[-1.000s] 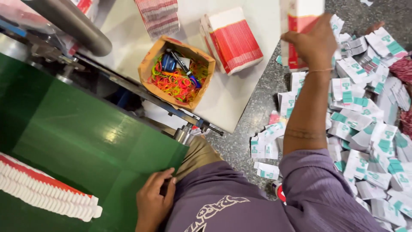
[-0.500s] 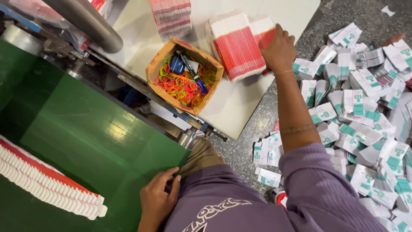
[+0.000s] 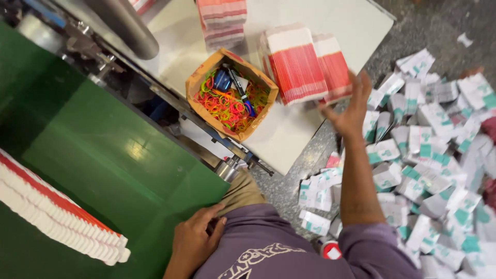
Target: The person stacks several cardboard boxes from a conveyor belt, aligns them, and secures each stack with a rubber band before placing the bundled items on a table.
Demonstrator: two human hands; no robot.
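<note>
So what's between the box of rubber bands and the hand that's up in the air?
The head view shows a red-and-white stack of flat cartons on the white table, between the cardboard box and the right hand.

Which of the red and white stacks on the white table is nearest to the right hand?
The smaller stack beside the big one; the right hand is open just below it, while the striped stack lies farther away.
</note>
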